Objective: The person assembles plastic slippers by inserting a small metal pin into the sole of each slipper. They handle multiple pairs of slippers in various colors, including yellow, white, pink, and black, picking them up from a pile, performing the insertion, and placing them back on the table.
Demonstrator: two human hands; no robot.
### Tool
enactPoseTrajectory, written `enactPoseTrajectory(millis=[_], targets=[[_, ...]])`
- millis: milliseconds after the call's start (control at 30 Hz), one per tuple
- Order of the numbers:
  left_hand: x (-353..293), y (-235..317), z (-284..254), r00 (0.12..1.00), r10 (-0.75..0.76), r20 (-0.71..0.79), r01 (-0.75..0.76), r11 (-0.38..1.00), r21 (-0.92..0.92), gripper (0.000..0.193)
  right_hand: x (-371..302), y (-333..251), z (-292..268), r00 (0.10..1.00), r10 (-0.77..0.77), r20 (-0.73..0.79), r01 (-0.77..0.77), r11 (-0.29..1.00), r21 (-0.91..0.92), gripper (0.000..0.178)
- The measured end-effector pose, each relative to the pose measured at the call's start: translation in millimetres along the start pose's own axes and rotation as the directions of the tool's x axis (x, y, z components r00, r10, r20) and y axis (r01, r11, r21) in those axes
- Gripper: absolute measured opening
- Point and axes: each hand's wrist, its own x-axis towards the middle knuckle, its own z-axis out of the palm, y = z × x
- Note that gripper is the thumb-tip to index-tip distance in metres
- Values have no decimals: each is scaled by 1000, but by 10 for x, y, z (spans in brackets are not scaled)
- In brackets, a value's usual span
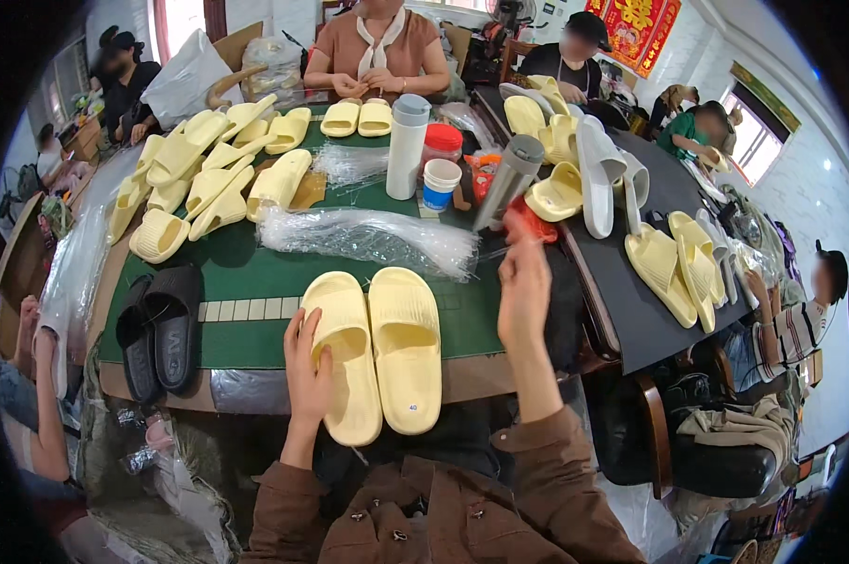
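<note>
A pair of pale yellow slide slippers lies side by side at the table's near edge, toes pointing away from me. My left hand [306, 371] is closed on the outer side of the left slipper [351, 399], with the thumb over its footbed. The right slipper [408, 362] touches it along the inner edge and bears a small round sticker on the heel. My right hand [523, 291] is raised to the right, near the end of a bundle of clear plastic strands [368, 235]. Its fingertips are smeared by motion, so whether they hold a strand cannot be told.
Black slippers [172, 329] lie at the left, below a heap of yellow slippers [194, 150]. Beyond the strands stand a white bottle [407, 150], a paper cup [440, 186], a red-lidded jar [443, 141] and a grey tumbler [511, 179]. More slippers lie at right; co-workers sit around.
</note>
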Motion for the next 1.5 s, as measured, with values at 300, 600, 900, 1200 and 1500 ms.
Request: enactPoseTrajectory(millis=[300, 600, 900, 1200, 1500], targets=[[-3, 22, 2, 1000, -19, -6, 19, 999, -36, 54, -62, 1117, -663, 954, 291, -65, -298, 931, -211, 48], [-4, 21, -11, 1000, -12, -21, 11, 1000, -9, 53, 168, 1200, -574, 927, 374, -28, -361, 870, -337, 23], [-15, 35, -3, 999, -25, -20, 25, 1000, -11, 52, 128, 1194, -450, 982, 184, -37, -180, 874, -452, 25], [-9, 2, -7, 999, -32, -6, 32, 999, -17, 56, 80, 1179, -479, 991, 125, -49, -134, 951, -280, 32], [-5, 14, 9, 1000, -19, -7, 19, 1000, -18, 55, 80, 1182, -500, 997, 51, -50, -65, 943, -325, 31]])
